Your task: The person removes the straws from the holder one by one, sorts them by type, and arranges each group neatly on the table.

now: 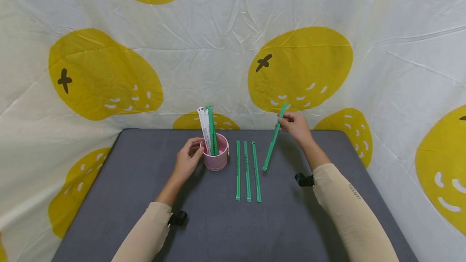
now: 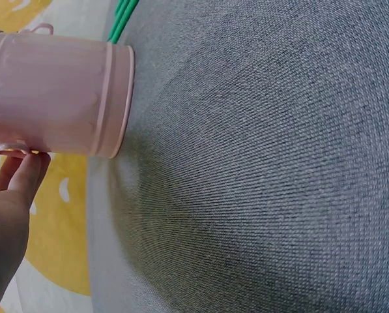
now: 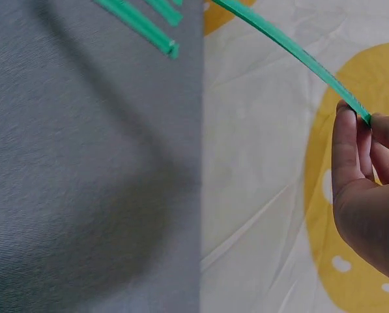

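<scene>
My left hand [image 1: 187, 159] holds the left side of a small pink metal bucket [image 1: 215, 164], with thumb and fingers at its side handle [image 2: 12, 147]. White wrapped straws [image 1: 204, 130] and green wrapped straws [image 1: 212, 132] stand in the bucket, leaning left. Up at the right, my right hand [image 1: 296, 127] pinches a green wrapped straw [image 1: 273, 142] near its upper end. The straw slants, its lower end toward the table; whether that end touches is unclear. Three green wrapped straws [image 1: 247, 171] lie side by side between bucket and held straw, roughly parallel.
A dark grey cloth-covered table [image 1: 214, 221] lies beneath everything. Behind it and at both sides hangs a white curtain [image 1: 204, 76] printed with yellow fruit shapes. A black wrist device [image 1: 178, 218] sits below the left wrist, and another black device [image 1: 303, 180] below the right.
</scene>
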The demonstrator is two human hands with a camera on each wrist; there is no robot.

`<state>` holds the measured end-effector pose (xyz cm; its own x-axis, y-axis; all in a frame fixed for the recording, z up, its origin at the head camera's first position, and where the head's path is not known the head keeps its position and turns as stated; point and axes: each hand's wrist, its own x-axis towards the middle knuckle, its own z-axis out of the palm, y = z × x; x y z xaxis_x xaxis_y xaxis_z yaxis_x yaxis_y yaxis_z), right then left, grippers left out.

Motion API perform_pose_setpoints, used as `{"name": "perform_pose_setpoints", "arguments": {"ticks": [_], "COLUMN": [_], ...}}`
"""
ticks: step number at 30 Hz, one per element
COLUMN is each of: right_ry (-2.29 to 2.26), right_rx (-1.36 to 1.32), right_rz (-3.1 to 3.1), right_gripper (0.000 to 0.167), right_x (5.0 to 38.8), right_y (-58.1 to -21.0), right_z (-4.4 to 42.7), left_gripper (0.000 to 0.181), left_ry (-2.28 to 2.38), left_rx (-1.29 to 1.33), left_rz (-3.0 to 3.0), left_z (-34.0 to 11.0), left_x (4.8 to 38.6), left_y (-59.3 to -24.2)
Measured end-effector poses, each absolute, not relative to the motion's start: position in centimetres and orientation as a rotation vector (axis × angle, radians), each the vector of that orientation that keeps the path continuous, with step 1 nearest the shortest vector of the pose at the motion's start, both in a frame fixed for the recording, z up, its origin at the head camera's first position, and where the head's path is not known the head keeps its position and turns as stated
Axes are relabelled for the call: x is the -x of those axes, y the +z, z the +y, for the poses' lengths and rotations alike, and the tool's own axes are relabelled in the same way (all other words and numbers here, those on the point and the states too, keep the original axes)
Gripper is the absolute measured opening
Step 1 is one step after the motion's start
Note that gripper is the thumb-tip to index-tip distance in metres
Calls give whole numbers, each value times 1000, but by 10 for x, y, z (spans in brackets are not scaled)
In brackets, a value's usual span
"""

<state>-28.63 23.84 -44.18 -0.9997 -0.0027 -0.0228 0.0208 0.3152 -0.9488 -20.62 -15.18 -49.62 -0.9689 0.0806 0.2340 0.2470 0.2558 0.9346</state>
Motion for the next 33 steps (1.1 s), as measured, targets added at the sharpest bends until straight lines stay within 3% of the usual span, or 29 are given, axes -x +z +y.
{"name": "perform_pose_setpoints", "arguments": {"ticks": [9, 33], "right_ry": [-1706, -1660], "right_rx": [-44, -74], "right_rz": [2553, 2453], "right_gripper": [47, 34], "right_x": [287, 277], "right_y": [-473, -535], "right_z": [238, 216], "left_gripper": [35, 37], "left_ry": [-1818, -1782], "left_rx": [307, 313], "left_rz": [-2357, -2400], "left_z": [-151, -152], "left_x": [204, 205], "left_y": [-494, -493]}}
